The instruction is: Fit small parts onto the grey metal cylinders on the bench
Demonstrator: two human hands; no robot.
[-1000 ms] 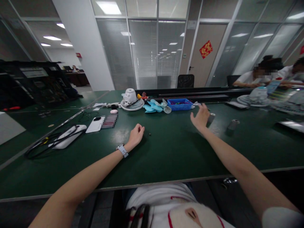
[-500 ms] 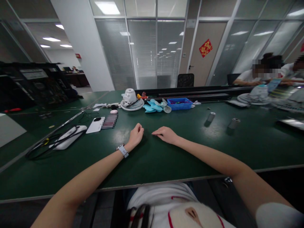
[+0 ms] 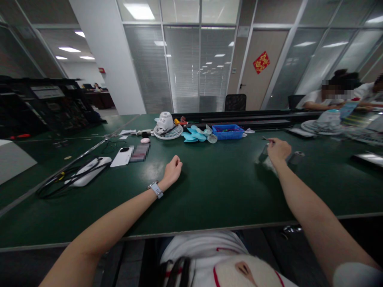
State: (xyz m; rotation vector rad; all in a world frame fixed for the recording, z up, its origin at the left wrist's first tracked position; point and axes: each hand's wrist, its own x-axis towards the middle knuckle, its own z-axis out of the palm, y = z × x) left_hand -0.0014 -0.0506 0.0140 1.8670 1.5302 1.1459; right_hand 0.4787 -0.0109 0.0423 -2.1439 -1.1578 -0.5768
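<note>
My left hand (image 3: 172,172) rests on the green tabletop, its fingers loosely curled and nothing visible in them. A watch with a pale strap (image 3: 156,189) is on that wrist. Over on the right, my right hand (image 3: 279,150) reaches forward with its fingers drawn together. The fingertips meet a small dark piece (image 3: 264,138) on the table; the thumb is mostly hidden. One small metal cylinder (image 3: 263,153) stands just left of this hand, partly covered by it. A second metal cylinder (image 3: 297,158) stands to its right, behind the wrist.
At the back are a white fan body on its round guard (image 3: 168,131), a light-blue fan blade (image 3: 194,134) and a blue tray (image 3: 228,132). Phones (image 3: 122,156) and a white device with black cable (image 3: 89,172) lie left. Other people (image 3: 317,99) sit at far right.
My right hand has swung from the middle of the table to the right and forward, up to the small dark piece. My left hand has stayed in place.
</note>
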